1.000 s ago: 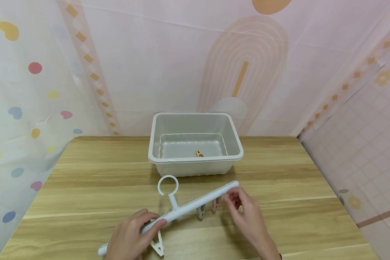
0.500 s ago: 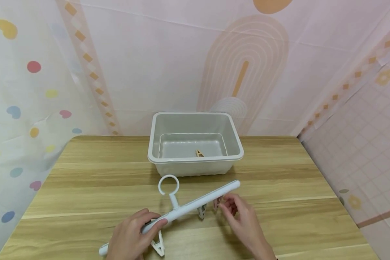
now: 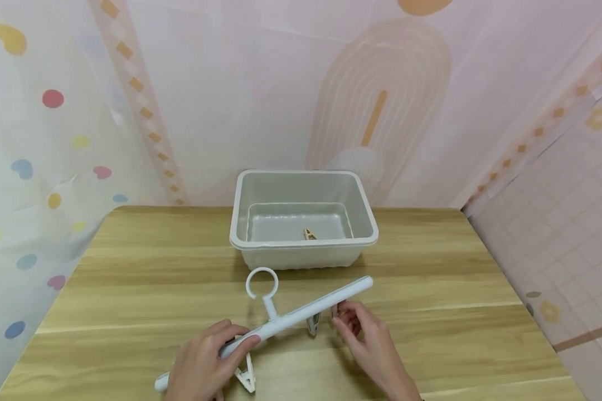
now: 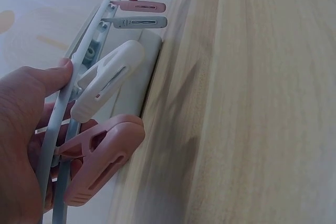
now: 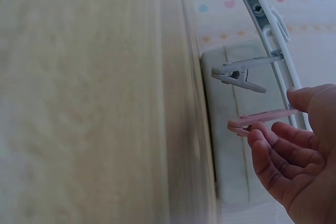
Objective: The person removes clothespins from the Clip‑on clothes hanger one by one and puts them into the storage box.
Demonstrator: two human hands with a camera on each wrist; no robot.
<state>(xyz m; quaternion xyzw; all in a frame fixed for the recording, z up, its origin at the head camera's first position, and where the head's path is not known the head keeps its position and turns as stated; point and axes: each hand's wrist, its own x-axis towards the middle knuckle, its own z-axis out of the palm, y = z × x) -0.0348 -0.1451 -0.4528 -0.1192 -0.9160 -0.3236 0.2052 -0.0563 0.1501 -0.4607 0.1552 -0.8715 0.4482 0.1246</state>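
My left hand (image 3: pixel 200 359) holds the pale blue clothes hanger (image 3: pixel 311 309) by its left half, thumb on the near side. A white clip (image 4: pixel 110 80) and a pink clip (image 4: pixel 105 158) hang from the bar by that hand. Farther along hang a grey clip (image 5: pixel 241 72) and a second pink clip (image 5: pixel 257 119). My right hand (image 3: pixel 368 340) is beside this far pink clip, fingers loosely bent. In the right wrist view, its thumb is at the bar, and a fingertip meets the clip's lower arm; no firm pinch shows.
Behind the hanger stands a grey plastic tub (image 3: pixel 303 244), with a tan clip (image 3: pixel 309 234) inside it. The wooden table (image 3: pixel 155 267) reaches back to a patterned cloth backdrop (image 3: pixel 261 100).
My right hand has moved left and slightly down along the hanger, from near the bar's right end to the far pink clip. My left hand keeps its hold on the hanger.
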